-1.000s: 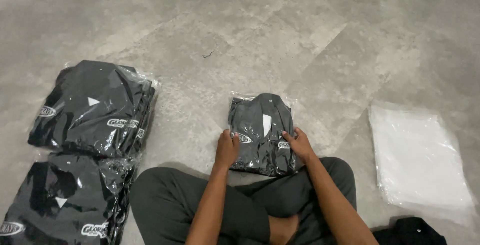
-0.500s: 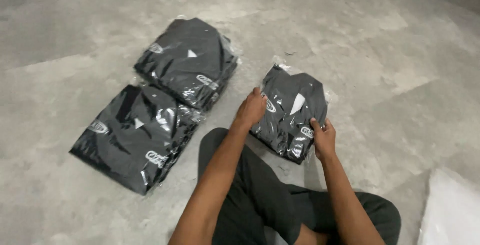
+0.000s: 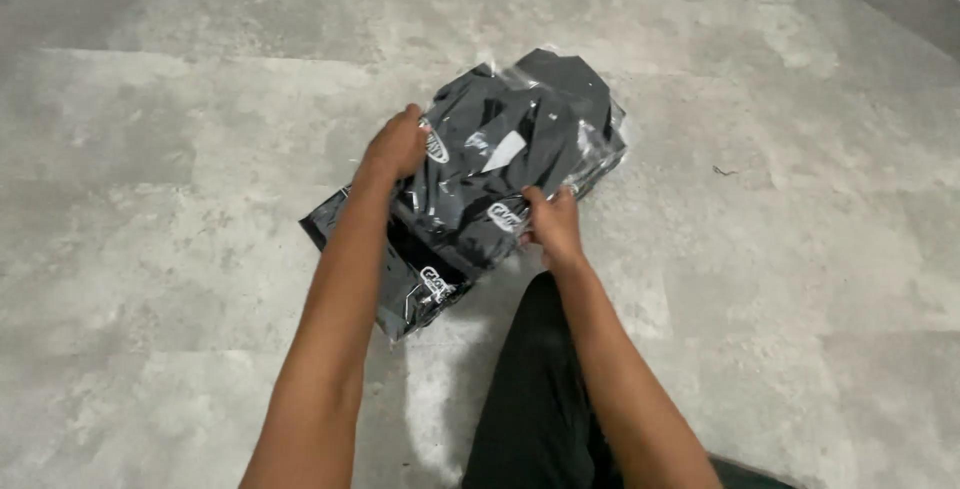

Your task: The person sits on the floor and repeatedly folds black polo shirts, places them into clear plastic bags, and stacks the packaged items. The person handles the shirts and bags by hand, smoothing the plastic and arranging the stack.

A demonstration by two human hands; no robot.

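Both arms out, hands [image 3: 397, 145] [image 3: 551, 224] clenched, apart.

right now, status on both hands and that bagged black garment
Left hand and right hand both grip the bagged black garment. It sits over the stack of bagged garments on the grey floor. Nothing in the way.

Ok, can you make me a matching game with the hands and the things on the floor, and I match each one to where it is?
Things:
1. left hand
2. right hand
3. lower packet
4. floor

Places or states:
A. grey and stony, under everything
B. grips the near edge of the top packet
C. lies on the floor, partly hidden by the left forearm
D. grips the far-left edge of the top packet

Pairs: 1-D, 2-B, 3-C, 4-A
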